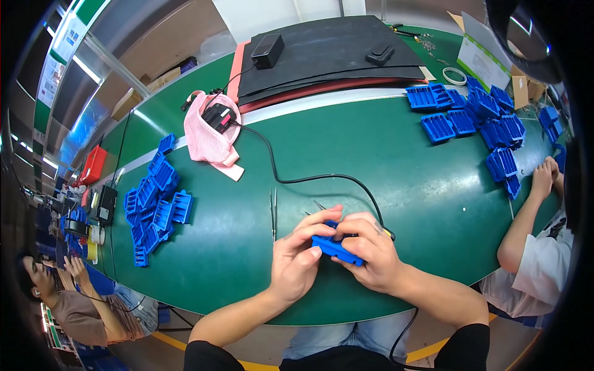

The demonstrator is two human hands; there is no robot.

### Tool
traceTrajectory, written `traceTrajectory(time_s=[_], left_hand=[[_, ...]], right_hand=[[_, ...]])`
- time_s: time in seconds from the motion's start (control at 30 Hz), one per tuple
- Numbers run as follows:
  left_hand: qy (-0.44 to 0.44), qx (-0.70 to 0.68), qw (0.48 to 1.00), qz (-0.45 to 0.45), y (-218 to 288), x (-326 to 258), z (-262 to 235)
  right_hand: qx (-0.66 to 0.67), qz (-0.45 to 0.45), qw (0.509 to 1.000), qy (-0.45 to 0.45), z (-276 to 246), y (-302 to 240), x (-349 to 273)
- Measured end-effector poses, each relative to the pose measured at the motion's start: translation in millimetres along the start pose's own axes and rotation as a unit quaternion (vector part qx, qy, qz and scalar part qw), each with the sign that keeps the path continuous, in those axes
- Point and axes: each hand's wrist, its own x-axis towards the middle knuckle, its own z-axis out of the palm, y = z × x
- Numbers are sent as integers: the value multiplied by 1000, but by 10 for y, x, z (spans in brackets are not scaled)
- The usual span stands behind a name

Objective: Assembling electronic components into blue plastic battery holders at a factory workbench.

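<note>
We hold a small blue plastic part just above the near edge of the green table, our left hand and right hand both curled around it with fingertips pinching its top. Tweezers lie just to its left, and a black cable curves down to our right hand. Heaps of blue parts lie far left and far right, beside a co-worker's arm.

2 heaps of blue plastic trays are seen — too many to be counted — plus 1 tray held by 2 hands, 1 pair of tweezers, 1 pink mesh pouch and 2 black boxes.
</note>
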Motion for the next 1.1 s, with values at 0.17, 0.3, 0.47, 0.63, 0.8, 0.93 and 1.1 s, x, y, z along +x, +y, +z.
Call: traceTrajectory(time_s=[0.17,0.3,0.47,0.63,0.8,0.93,1.1], left_hand=[[-2,-15,1000,14,-22,-16,21],[13,1,1000,-4,-23,-15,30],[65,158,985,-27,-43,0,109],[71,301,950,31,72,71,-42],[24,433,887,161,240,157,-126],[-26,497,830,251,284,168,-54],[-55,504,810,295,278,146,-30]], right_hand=[[-24,-27,999,-7,-13,-7,0],[31,80,996,-30,-53,-29,-4],[386,276,879,52,-38,131,-14],[367,323,872,29,-24,72,-4],[327,348,876,64,19,29,40],[166,209,963,-19,-22,-5,43],[180,178,965,-68,-66,10,17]])
